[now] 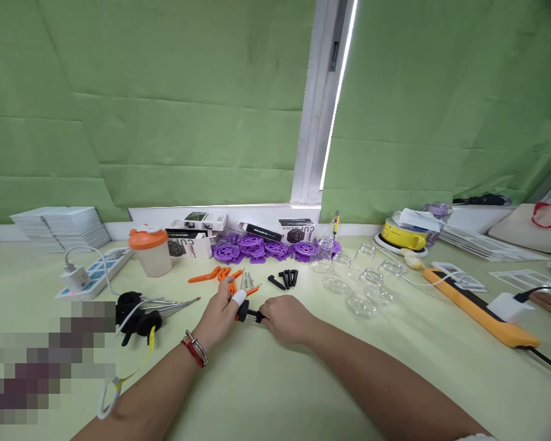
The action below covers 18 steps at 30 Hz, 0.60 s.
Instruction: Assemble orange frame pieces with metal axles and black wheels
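Observation:
My left hand (223,312), with a white cover on its thumb, is closed on the left end of a small black part (243,310) with a touch of orange at its edge. My right hand (284,317) has its fingers closed at the other end, where a short dark rod-like piece (257,316) spans the gap between the hands. My right fingers hide that end. Just beyond the hands lie orange plastic arms (205,275), several silver screws (245,280) and several black L-shaped pieces (286,278).
Purple openwork plastic rings (257,246) and cup holder boxes (296,231) line the back. Clear plastic cups (362,304) stand right, before an orange power strip (482,311). Left are an orange-lidded cup (150,251), a white power strip (101,272) and black-handled tools (140,318).

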Each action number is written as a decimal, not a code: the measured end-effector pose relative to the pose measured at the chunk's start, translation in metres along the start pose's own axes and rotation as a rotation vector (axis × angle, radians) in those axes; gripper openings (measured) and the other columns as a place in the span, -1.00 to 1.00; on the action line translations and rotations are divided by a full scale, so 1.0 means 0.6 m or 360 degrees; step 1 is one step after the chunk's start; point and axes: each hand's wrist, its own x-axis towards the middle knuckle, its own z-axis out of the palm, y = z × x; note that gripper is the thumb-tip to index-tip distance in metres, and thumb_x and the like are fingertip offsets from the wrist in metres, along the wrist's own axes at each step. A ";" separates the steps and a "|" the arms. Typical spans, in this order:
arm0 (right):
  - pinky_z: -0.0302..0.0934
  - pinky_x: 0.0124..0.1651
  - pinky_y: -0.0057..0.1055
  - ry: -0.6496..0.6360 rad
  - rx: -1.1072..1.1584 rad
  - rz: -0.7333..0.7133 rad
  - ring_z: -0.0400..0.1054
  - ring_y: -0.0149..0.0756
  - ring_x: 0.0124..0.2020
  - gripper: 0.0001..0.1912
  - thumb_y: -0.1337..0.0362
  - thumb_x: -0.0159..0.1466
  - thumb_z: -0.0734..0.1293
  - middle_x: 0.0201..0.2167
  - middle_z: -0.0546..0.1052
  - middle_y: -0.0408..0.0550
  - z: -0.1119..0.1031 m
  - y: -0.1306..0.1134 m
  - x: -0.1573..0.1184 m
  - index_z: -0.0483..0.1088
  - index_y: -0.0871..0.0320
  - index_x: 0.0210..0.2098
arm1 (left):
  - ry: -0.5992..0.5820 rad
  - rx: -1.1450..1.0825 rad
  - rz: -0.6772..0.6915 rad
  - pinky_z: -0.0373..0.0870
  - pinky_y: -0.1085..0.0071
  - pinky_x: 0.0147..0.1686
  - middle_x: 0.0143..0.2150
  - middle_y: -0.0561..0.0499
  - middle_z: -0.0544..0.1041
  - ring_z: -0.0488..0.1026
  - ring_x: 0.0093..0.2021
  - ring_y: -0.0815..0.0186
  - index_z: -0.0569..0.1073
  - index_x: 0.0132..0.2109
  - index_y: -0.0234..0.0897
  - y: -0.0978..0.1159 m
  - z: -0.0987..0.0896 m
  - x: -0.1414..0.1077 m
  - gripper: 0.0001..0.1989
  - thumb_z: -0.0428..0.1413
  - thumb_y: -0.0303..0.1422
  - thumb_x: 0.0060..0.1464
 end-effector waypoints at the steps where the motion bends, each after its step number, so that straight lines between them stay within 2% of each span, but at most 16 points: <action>1: 0.01 -0.40 -0.43 -0.0020 -0.0005 0.0011 0.40 -0.26 -0.33 -0.77 0.27 0.27 0.17 -0.34 0.52 0.02 0.001 0.004 -0.002 0.43 0.21 -0.32 | 0.0073 0.0013 0.0014 0.23 0.38 -0.44 -0.49 0.10 0.35 0.34 -0.48 0.27 0.15 0.12 -0.24 -0.006 -0.004 0.005 -0.48 -0.04 -0.10 0.06; 3: 0.01 -0.39 -0.42 -0.0046 -0.0006 0.0034 0.40 -0.25 -0.32 -0.78 0.27 0.27 0.18 -0.33 0.52 0.01 0.005 0.011 -0.006 0.43 0.21 -0.31 | 0.0260 0.0035 -0.0023 0.24 0.37 -0.44 -0.44 0.07 0.38 0.33 -0.51 0.30 0.18 0.07 -0.23 -0.022 -0.014 0.018 -0.56 -0.06 -0.16 0.07; 5: 0.02 -0.37 -0.43 -0.0040 0.0001 0.0038 0.40 -0.25 -0.30 -0.77 0.26 0.27 0.17 -0.32 0.52 0.01 0.010 0.013 -0.007 0.43 0.20 -0.29 | 0.0531 0.0023 -0.0047 0.25 0.38 -0.44 -0.43 0.06 0.37 0.32 -0.50 0.31 0.22 0.03 -0.24 -0.039 -0.027 0.032 -0.61 -0.08 -0.22 0.07; 8: 0.05 -0.36 -0.43 -0.0022 -0.0005 0.0004 0.40 -0.25 -0.30 -0.75 0.25 0.28 0.16 -0.32 0.51 0.02 0.018 0.006 -0.004 0.44 0.19 -0.28 | 0.0936 0.0000 -0.0028 0.26 0.38 -0.42 -0.37 0.03 0.38 0.33 -0.44 0.31 0.23 0.02 -0.24 -0.059 -0.046 0.048 -0.63 -0.07 -0.26 0.06; 10: 0.06 -0.35 -0.43 -0.0020 -0.0023 -0.0049 0.39 -0.25 -0.31 -0.74 0.25 0.29 0.15 -0.32 0.51 0.02 0.022 -0.004 0.002 0.44 0.19 -0.28 | 0.1135 0.0009 0.0001 0.27 0.38 -0.40 -0.34 0.02 0.37 0.34 -0.39 0.30 0.22 0.02 -0.21 -0.064 -0.057 0.054 -0.64 -0.07 -0.27 0.07; 13: 0.08 -0.37 -0.42 -0.0008 -0.0065 -0.0156 0.40 -0.24 -0.33 -0.75 0.25 0.28 0.16 -0.33 0.51 0.03 0.026 -0.023 0.016 0.44 0.19 -0.29 | 0.1297 0.0009 0.0052 0.26 0.40 -0.39 -0.32 0.02 0.34 0.33 -0.37 0.31 0.20 0.04 -0.20 -0.062 -0.069 0.055 -0.65 -0.07 -0.29 0.08; 18: 0.08 -0.41 -0.42 0.0012 -0.0106 -0.0237 0.41 -0.24 -0.35 -0.79 0.25 0.25 0.19 -0.34 0.52 0.02 0.032 -0.058 0.057 0.43 0.19 -0.34 | 0.1420 0.0026 0.0118 0.27 0.38 -0.34 -0.26 0.00 0.36 0.33 -0.35 0.31 0.19 0.03 -0.19 -0.063 -0.087 0.057 -0.68 -0.08 -0.33 0.10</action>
